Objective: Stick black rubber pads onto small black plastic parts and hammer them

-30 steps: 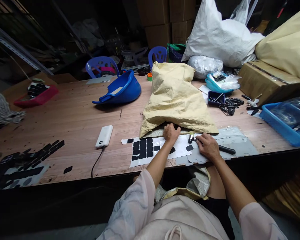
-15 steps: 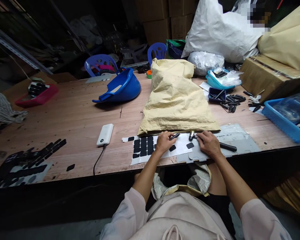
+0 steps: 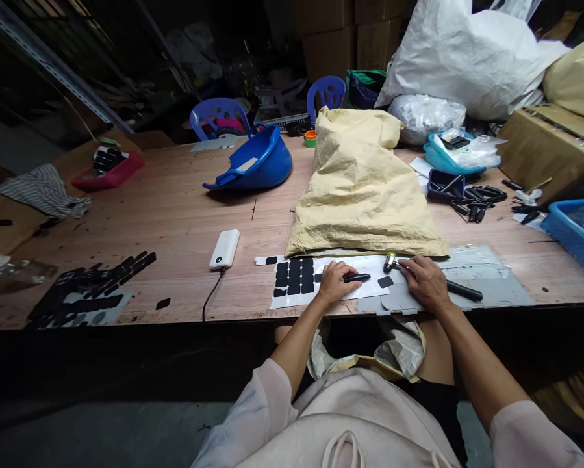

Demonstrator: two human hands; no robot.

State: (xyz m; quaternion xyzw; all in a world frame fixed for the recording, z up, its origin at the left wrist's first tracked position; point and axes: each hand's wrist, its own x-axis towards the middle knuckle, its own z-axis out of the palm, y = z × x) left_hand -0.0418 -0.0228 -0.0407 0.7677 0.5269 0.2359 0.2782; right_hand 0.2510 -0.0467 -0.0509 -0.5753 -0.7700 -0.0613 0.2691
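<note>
My left hand is closed on a small black cylindrical piece, which points to the right over a white sheet. Rows of black rounded squares lie on that sheet, left of the hand. One more black square sits between my two hands. My right hand rests over the shaft of a hammer, its fingers closed around it. The hammer's metal head shows left of the fingers and its black handle to the right, above a grey board.
A yellow sack lies just beyond my hands. A white power bank with a cable and a blue basin are on the left. Black pieces lie by a dark blue box. A blue tray stands right.
The view has shifted, so the table appears farther right. My left hand has tilted the black piece lower, almost level. My right hand stays at the hammer.
</note>
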